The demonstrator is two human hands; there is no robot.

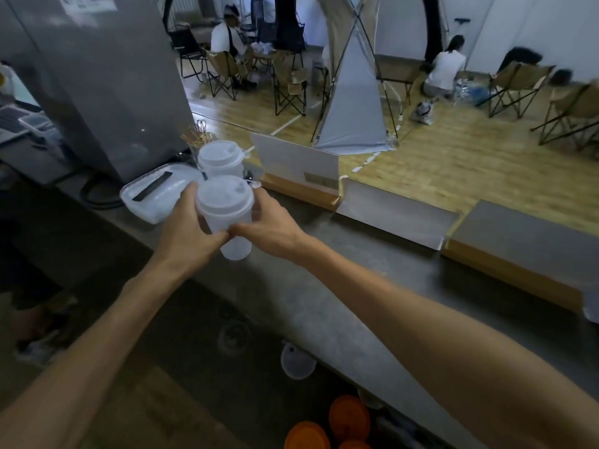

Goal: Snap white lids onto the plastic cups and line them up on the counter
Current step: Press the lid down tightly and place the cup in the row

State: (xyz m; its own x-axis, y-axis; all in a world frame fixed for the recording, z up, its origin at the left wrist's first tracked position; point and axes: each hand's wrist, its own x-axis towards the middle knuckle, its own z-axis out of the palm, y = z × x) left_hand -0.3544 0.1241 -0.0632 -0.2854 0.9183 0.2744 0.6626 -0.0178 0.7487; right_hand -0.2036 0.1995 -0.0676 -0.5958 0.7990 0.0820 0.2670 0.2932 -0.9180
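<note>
- Cup [231, 231] with its white lid [224, 194] is in both my hands, held up over the grey counter [324, 286].
- My left hand [186, 231] curls round one side of it, thumb up near the lid's rim.
- My right hand [269, 226] curls round the other side, and my two thumbs almost meet at the front.
- I think it is empty, so it should feel very light.
- Its wall looks thin and cloudy, and you can see through it a bit. I guess it will bend in if I squeeze hard, so I should hold it softly.
- It looks smooth, so it may be a little slippery.
- A good place to hold it is just under the lid, where the rim makes it stiffer.
- The lid is round with a raised top and a small sip hole. It looks to sit flat all round, but I cannot tell if it has clicked on.
- Another lidded cup [220, 158] stands on the counter just behind this one, beside a clear plastic box [152, 196].
- I think mine goes down next to it to make a row.
</note>
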